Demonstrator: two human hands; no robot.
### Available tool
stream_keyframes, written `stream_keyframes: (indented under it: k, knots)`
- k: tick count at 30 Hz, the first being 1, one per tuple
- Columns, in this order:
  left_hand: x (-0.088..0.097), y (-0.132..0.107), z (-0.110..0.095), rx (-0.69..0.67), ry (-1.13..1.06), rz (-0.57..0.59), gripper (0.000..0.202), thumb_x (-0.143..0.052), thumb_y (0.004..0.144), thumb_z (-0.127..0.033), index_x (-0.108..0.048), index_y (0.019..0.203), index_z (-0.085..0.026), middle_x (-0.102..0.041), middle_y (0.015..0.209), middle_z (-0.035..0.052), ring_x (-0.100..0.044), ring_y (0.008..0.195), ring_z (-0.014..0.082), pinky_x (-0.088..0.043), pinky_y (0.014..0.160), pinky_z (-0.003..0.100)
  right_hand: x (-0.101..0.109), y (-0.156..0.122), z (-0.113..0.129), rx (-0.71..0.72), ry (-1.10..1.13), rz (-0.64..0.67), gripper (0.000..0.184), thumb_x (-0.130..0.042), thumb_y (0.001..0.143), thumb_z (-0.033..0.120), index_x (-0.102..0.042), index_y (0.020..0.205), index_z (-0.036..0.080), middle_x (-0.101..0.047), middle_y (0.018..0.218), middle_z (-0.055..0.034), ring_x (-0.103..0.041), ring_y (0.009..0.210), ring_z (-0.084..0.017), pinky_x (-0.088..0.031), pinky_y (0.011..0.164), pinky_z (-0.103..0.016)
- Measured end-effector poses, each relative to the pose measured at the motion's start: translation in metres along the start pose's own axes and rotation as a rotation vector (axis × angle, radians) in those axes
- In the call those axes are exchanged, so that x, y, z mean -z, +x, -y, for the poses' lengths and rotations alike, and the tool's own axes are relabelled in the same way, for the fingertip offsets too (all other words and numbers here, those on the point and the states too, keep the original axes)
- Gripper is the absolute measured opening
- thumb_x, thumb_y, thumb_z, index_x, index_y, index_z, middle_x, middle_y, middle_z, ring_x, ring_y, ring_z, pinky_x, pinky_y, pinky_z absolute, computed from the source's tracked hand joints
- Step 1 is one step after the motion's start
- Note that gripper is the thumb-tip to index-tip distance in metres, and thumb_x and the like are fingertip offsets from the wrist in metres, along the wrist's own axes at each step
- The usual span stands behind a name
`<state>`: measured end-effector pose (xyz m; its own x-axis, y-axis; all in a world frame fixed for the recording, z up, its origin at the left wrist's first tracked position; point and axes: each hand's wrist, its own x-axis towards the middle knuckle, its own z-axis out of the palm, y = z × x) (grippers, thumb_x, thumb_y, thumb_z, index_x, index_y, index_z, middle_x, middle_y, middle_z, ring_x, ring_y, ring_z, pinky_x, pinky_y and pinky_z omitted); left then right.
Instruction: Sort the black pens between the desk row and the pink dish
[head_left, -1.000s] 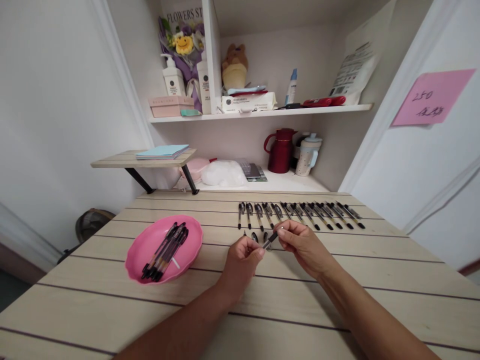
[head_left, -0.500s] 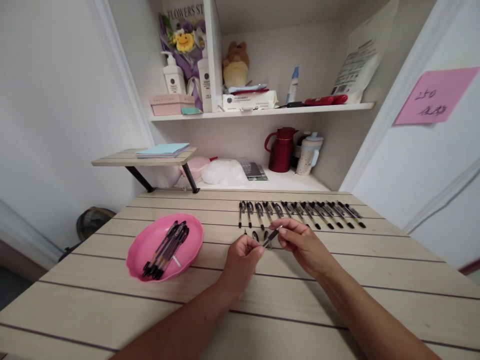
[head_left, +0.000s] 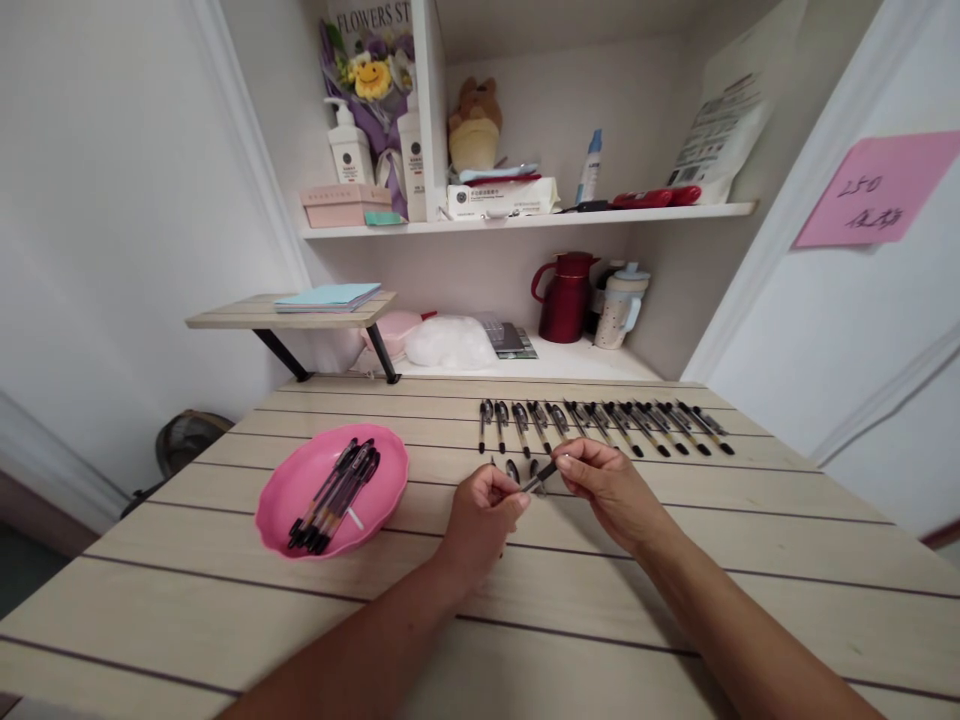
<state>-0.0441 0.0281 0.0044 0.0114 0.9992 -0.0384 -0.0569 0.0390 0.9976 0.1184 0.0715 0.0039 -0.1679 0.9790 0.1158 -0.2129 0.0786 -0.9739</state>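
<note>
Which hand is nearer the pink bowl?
Left. The left hand is to the right of the pink bowl, apart from it; the right hand is farther right.

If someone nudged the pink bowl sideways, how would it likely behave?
The pink bowl looks smooth and plastic, so it may well slide easily. Its low, wide shape suggests it would resist tipping. The slender black pens lying inside might shift.

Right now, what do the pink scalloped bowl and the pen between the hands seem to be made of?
The pink scalloped bowl looks like smooth, softly glossy plastic: even colour, thin wavy rim. The pen is probably plastic, greyish and perhaps translucent at one end; its dull black part may be rubber.
</note>
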Motion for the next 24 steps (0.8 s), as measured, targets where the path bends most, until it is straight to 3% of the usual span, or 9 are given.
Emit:
stream_keyframes:
  k: [5,8,11,15,18,20,24]
  knots:
    - [0.001,0.003,0.002,0.007,-0.067,-0.067,0.013,-0.056,0.066,-0.027,-0.048,0.068,-0.018,-0.041,0.048,-0.008,-0.034,0.038,0.0043,-0.025,0.038,0.016,0.002,0.005,-0.002,0.03,-0.159,-0.068,0.034,-0.055,0.072,0.047,-0.057,0.091,0.019,-0.058,0.075,-0.0017,-0.045,0.053,-0.01,-0.03,0.046,-0.022]
    - [0.002,0.005,0.004,0.008,-0.108,-0.098,0.015,-0.057,0.066,-0.029,-0.047,0.068,-0.018,-0.042,0.048,-0.008,-0.033,0.037,0.0038,-0.025,0.038,0.016,0.0,0.01,-0.012,0.086,-0.618,-0.196,0.034,-0.052,0.073,0.045,-0.057,0.093,0.019,-0.06,0.077,-0.0036,-0.051,0.059,-0.014,-0.036,0.053,-0.026]
    - [0.003,0.007,0.006,0.013,-0.118,-0.095,0.016,-0.058,0.066,-0.03,-0.048,0.068,-0.018,-0.042,0.048,-0.0078,-0.033,0.037,0.0043,-0.025,0.038,0.017,-0.008,0.012,-0.026,0.08,-1.11,-0.209,0.035,-0.055,0.071,0.037,-0.055,0.1,0.017,-0.062,0.078,-0.0062,-0.056,0.068,-0.018,-0.036,0.061,-0.027]
    - [0.005,0.007,0.009,0.012,-0.104,-0.067,0.017,-0.059,0.066,-0.031,-0.048,0.069,-0.018,-0.042,0.046,-0.0079,-0.032,0.037,0.0043,-0.025,0.038,0.017,-0.012,0.013,-0.034,0.052,-1.348,-0.186,0.035,-0.054,0.07,0.022,-0.054,0.104,0.015,-0.063,0.084,-0.0102,-0.057,0.074,-0.02,-0.034,0.06,-0.027]
    - [0.006,0.006,0.007,0.022,-0.085,-0.043,0.017,-0.059,0.067,-0.03,-0.048,0.069,-0.017,-0.041,0.045,-0.0079,-0.033,0.037,0.0042,-0.025,0.039,0.017,-0.001,0.015,-0.025,0.054,-1.178,-0.213,0.021,-0.054,0.068,0.021,-0.059,0.089,0.017,-0.061,0.072,-0.0056,-0.053,0.066,-0.018,-0.033,0.058,-0.027]
    - [0.005,0.004,0.004,0.036,-0.074,-0.032,0.015,-0.058,0.066,-0.028,-0.048,0.069,-0.017,-0.041,0.045,-0.008,-0.033,0.037,0.0038,-0.025,0.039,0.016,0.008,0.015,-0.015,0.081,-0.84,-0.203,0.012,-0.057,0.068,0.027,-0.058,0.077,0.019,-0.056,0.063,-0.0013,-0.049,0.059,-0.015,-0.033,0.055,-0.026]
    - [0.001,0.0,0.0,0.054,-0.078,-0.009,0.013,-0.058,0.064,-0.026,-0.049,0.067,-0.017,-0.043,0.049,-0.0077,-0.033,0.036,0.0032,-0.023,0.037,0.016,0.013,0.013,0.006,0.107,-0.031,-0.223,0.021,-0.065,0.065,0.035,-0.056,0.078,0.021,-0.053,0.065,0.0021,-0.048,0.055,-0.011,-0.035,0.05,-0.024]
